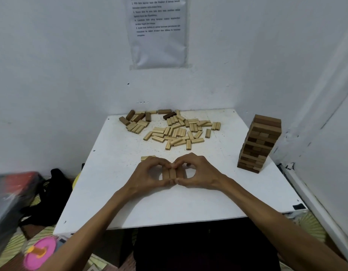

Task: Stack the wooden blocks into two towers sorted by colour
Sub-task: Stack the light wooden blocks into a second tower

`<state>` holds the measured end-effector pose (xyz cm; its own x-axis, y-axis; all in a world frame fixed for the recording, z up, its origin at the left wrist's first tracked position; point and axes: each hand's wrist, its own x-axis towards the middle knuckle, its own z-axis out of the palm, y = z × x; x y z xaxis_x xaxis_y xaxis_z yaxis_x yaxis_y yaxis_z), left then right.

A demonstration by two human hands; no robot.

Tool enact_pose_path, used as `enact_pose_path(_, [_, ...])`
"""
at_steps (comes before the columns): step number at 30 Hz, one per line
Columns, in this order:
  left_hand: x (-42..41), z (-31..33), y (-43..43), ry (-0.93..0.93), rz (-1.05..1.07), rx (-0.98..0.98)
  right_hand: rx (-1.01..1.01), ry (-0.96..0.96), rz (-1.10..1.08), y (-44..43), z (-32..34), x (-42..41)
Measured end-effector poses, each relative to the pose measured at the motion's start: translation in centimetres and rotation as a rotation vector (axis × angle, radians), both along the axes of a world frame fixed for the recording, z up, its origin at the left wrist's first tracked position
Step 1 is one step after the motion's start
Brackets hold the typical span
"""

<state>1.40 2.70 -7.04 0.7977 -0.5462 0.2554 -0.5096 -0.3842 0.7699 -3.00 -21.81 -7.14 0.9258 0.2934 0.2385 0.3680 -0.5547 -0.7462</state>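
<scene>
A row of light wooden blocks point(169, 174) lies side by side on the white table point(169, 204) near its middle. My left hand point(149, 176) and my right hand point(198, 175) curl around the row from both sides, fingertips and thumbs meeting over it. Part of another light block point(146, 158) shows just behind my left hand. A tall tower of dark brown blocks point(260, 143) stands at the table's right edge. Several loose light blocks point(177, 132) lie scattered at the back, with a few dark blocks point(139, 116) at the back left.
White walls close the table at the back and right, with a printed sheet point(158, 32) taped up. Left of the table on the floor sit a black bag point(52, 194), a dark box point(10, 204) and a pink round toy point(40, 253).
</scene>
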Motion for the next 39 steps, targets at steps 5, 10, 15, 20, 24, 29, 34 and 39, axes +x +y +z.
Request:
enact_pose_path(5, [1.7,1.6,-1.0,-0.025,-0.105,0.001,-0.019,-0.032,-0.024,-1.3,2.0,0.0])
enact_pose_path(10, [3.6,4.8,-2.6,-0.029,-0.190,-0.033,-0.013,-0.088,-0.082,-2.7,5.0,0.3])
enact_pose_path(15, [5.8,8.3,-4.9,-0.059,-0.250,-0.032,-0.020,-0.139,-0.156,-4.1,8.4,0.8])
enact_pose_path(20, [7.4,11.3,-7.4,-0.090,-0.314,-0.088,-0.063,-0.149,-0.219,-5.9,12.0,1.2])
enact_pose_path(24, [8.6,13.5,-9.9,-0.063,-0.383,-0.099,-0.088,-0.157,-0.267,-7.7,14.5,1.2])
enact_pose_path(29, [8.8,15.5,-13.6,-0.093,-0.456,-0.080,-0.060,-0.145,-0.333,-10.8,16.0,0.1])
enact_pose_path(34, [8.2,16.2,-17.7,-0.120,-0.503,-0.073,-0.065,-0.131,-0.412,-14.1,16.8,-1.5])
enact_pose_path(39, [7.4,16.2,-21.4,-0.114,-0.522,-0.050,-0.073,-0.119,-0.479,-17.0,16.8,-3.5])
